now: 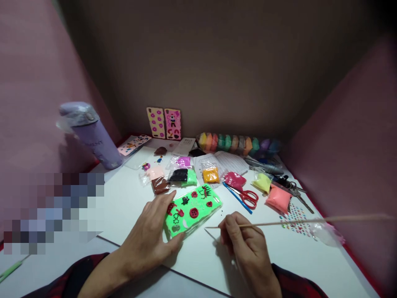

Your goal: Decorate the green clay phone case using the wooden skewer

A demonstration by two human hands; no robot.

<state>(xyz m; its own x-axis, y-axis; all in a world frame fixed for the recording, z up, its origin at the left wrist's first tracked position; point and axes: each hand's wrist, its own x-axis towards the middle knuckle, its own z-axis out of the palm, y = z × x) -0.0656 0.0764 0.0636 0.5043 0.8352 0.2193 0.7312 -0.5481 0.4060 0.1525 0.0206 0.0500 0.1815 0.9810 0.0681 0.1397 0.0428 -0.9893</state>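
Observation:
A phone case covered in bright green clay lies on the white board, with red and black shapes and small beads set in it. My left hand grips its left end, fingers over the far edge and thumb along the near edge. To the right of the case, my right hand pinches a long thin wooden stick. The stick's pointed tip is just above the board, apart from the near edge of the case. Its other end stretches far to the right.
Red-handled scissors and a blue pen-like tool lie beyond my right hand. Clay packets, such as an orange one and a coral one, are spread behind the case. Gem stickers lie right; a purple bottle stands left.

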